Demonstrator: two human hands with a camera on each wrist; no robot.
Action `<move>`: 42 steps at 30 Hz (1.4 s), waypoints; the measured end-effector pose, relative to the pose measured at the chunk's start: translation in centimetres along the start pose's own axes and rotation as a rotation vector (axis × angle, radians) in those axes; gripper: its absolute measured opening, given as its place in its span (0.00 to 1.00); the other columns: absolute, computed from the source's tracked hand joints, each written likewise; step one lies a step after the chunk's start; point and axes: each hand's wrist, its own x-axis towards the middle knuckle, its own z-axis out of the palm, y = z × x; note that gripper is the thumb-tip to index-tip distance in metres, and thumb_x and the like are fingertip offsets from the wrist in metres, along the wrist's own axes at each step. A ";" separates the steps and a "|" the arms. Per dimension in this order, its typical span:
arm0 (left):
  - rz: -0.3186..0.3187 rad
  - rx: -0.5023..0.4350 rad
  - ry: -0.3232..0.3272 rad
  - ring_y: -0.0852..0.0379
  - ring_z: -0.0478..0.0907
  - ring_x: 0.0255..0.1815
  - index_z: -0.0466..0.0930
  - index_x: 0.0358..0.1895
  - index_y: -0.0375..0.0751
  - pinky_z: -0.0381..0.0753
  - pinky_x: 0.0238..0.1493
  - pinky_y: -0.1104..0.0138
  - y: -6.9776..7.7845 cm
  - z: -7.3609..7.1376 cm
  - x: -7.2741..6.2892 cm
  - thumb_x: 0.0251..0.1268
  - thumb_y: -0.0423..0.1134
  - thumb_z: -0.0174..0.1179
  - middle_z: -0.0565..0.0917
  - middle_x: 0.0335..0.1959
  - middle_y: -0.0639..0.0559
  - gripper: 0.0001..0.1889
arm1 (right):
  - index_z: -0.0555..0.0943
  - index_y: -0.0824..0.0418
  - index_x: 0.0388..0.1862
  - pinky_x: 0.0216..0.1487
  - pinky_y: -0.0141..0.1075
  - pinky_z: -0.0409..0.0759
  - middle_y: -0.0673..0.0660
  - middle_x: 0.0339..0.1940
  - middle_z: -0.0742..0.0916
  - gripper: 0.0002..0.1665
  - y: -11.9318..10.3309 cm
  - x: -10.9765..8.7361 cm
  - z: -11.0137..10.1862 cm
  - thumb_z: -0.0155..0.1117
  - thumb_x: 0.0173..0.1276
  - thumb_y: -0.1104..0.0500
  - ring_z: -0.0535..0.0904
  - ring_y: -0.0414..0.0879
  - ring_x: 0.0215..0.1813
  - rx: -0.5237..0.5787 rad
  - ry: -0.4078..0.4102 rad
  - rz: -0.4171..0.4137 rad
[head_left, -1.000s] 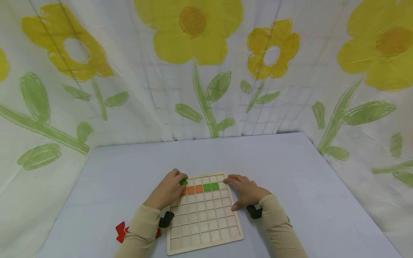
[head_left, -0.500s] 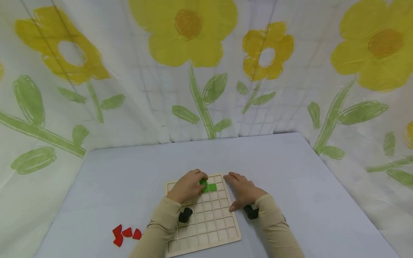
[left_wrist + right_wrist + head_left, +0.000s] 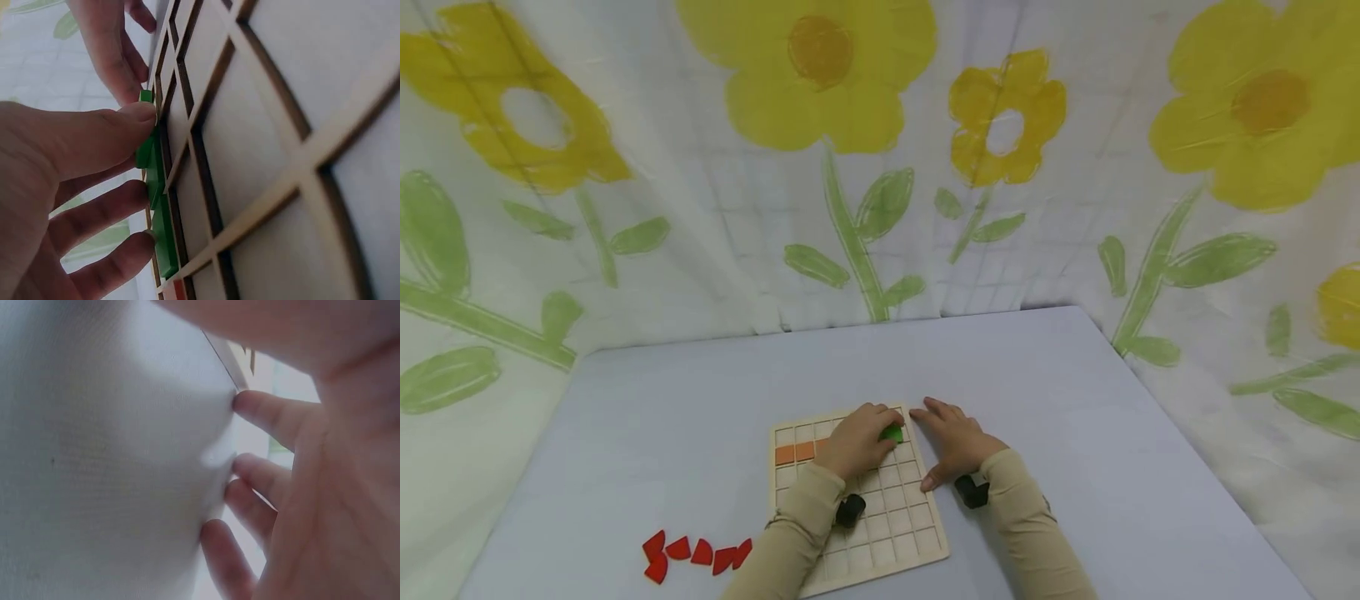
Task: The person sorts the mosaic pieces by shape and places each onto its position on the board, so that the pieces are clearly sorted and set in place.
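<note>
A wooden grid board [image 3: 906, 546] lies on the table, slightly turned. Orange square tiles [image 3: 805, 451] sit in its second row from the far side. My left hand [image 3: 859, 442] reaches over that row and pinches a green square tile [image 3: 892, 433] at the row's right end, close to the board's right rim. In the left wrist view, other green tiles [image 3: 165, 240] line up behind the thumb, followed by an orange tile [image 3: 176, 290]. My right hand [image 3: 958, 442] lies along the board's right edge, fingers spread, with fingertips [image 3: 245, 402] on the table surface.
Several red quarter-circle pieces [image 3: 702, 552] lie loose on the table, left of the board's near end. Part of the board is hidden under the left forearm. A flower-printed curtain [image 3: 745, 250] hangs behind the table's far edge.
My left hand has carried the green tile rightward along the row, from the board's far left corner to its right end, uncovering orange tiles and red pieces. The right hand stays at the right edge.
</note>
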 end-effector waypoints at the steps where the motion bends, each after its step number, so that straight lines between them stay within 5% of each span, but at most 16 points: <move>1: -0.001 -0.005 0.010 0.55 0.76 0.38 0.80 0.46 0.44 0.78 0.41 0.64 0.0 0.0 -0.1 0.59 0.37 0.67 0.82 0.39 0.51 0.12 | 0.59 0.52 0.75 0.66 0.62 0.58 0.60 0.77 0.56 0.68 -0.1 0.0 0.0 0.81 0.35 0.37 0.51 0.59 0.76 -0.001 -0.001 -0.003; 9: 0.038 -0.007 0.091 0.55 0.77 0.36 0.82 0.43 0.43 0.79 0.39 0.62 0.0 0.3 0.1 0.55 0.38 0.69 0.84 0.39 0.51 0.12 | 0.58 0.52 0.75 0.67 0.62 0.57 0.60 0.77 0.55 0.67 -0.4 0.0 -0.3 0.80 0.37 0.36 0.50 0.60 0.76 -0.020 -0.015 -0.014; 33: 0.017 0.022 0.055 0.55 0.75 0.37 0.83 0.42 0.47 0.78 0.39 0.63 -0.3 0.8 0.7 0.57 0.39 0.68 0.82 0.42 0.54 0.10 | 0.58 0.49 0.75 0.67 0.59 0.59 0.58 0.78 0.55 0.69 -0.2 0.5 -0.2 0.79 0.34 0.33 0.50 0.58 0.76 -0.053 -0.010 0.002; 42: -0.026 -0.104 0.065 0.50 0.77 0.47 0.83 0.46 0.44 0.78 0.48 0.57 0.1 -0.9 -0.6 0.63 0.36 0.63 0.80 0.46 0.49 0.09 | 0.58 0.50 0.75 0.66 0.60 0.60 0.58 0.78 0.56 0.69 0.1 0.3 0.0 0.79 0.33 0.33 0.52 0.59 0.76 -0.055 0.001 0.005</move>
